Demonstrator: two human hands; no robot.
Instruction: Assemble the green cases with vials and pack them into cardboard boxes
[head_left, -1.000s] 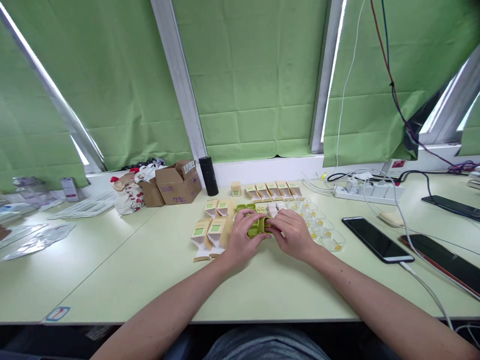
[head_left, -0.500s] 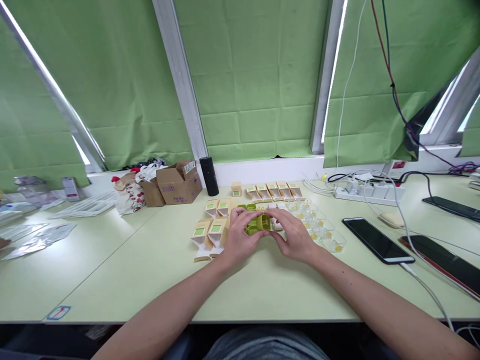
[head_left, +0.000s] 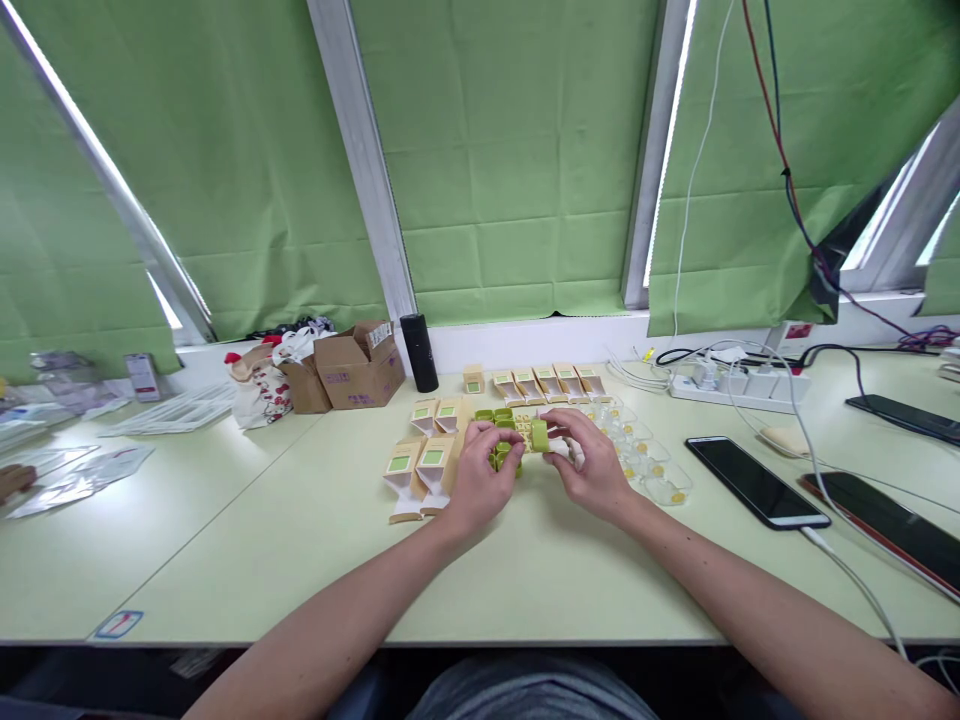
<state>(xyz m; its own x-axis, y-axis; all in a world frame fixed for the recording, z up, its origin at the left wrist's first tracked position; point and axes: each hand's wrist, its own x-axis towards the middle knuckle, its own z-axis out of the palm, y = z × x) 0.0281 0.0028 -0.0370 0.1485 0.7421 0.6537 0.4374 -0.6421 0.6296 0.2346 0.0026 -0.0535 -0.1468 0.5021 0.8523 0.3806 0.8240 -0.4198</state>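
My right hand (head_left: pixel 589 462) pinches a small green square plastic case (head_left: pixel 539 436) between thumb and fingers, above the table. Close to its left side, my left hand (head_left: pixel 486 468) has thumb and fingertips pressed together; whatever they hold, if anything, is too small to make out. More green cases (head_left: pixel 504 415) stand behind and beneath my left fingers, partly hidden. Small yellowish pieces (head_left: pixel 526 428) lie in rows between the hands. White pieces behind my right hand are mostly covered by it. Clear plastic covers with yellow spots (head_left: pixel 655 468) lie in rows right of that hand.
Open cardboard boxes with green labels (head_left: pixel 433 462) stand left of my hands, with another row (head_left: pixel 547 384) behind. Farther off are a carton (head_left: pixel 360 370), a black cylinder (head_left: pixel 418 353) and a power strip (head_left: pixel 742 387). A phone (head_left: pixel 754 480) lies right. Another person's hand (head_left: pixel 15 480) shows far left.
My hands have moved apart. Both were around the green case; now only the right holds it, turned, while the left has drawn away pinched. Another person's hand has come further in at the left.
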